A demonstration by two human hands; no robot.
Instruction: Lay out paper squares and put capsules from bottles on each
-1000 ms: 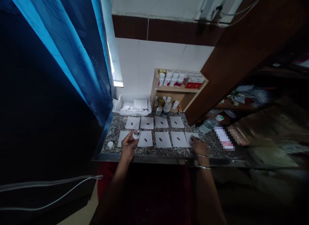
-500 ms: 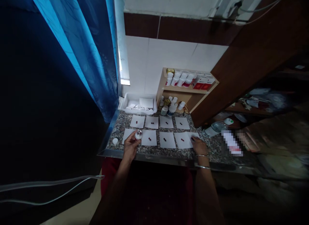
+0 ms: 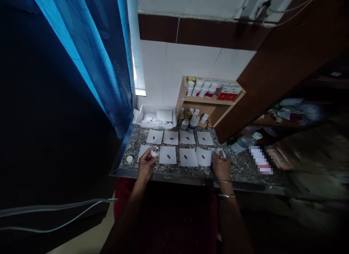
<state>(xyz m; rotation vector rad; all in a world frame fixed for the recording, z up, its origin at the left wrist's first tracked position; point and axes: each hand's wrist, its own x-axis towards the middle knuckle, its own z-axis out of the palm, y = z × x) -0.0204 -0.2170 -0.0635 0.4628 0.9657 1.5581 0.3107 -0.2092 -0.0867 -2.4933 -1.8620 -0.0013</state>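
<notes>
1. The right hand [image 3: 221, 166] has drawn slightly leftward and toward the front edge since half a second ago; the end sheet [image 3: 218, 151] at its fingers, flat then, now looks rumpled, and the neighbouring sheet [image 3: 203, 157] shows a curved right side. Its grip is blurred, so I cannot tell whether it pinches paper.
2. The left hand [image 3: 145, 163] has kept its place over the front row's left end, its grip closed around a small open bottle [image 3: 155, 151], mouth upward.
3. The metal edge [image 3: 174, 178] runs just below both wrists. Bare room is a narrow strip between the two paper rows, another along the front, and a patch right of the right hand, reaching toward a clear bottle [image 3: 244, 142].
4. The speckled surface [image 3: 174, 170] meets a tiled wall [image 3: 155, 68], with a blue curtain [image 3: 89, 64] to the left and dark wood to the right.
5. At the back stand a wooden rack [image 3: 201, 99] of bottles and boxes and a white tray [image 3: 156, 125] of papers.
6. Smallest: a white cap [image 3: 129, 159] left of the left hand, and paired dark-red tablets [image 3: 168, 157] on the sheets.
</notes>
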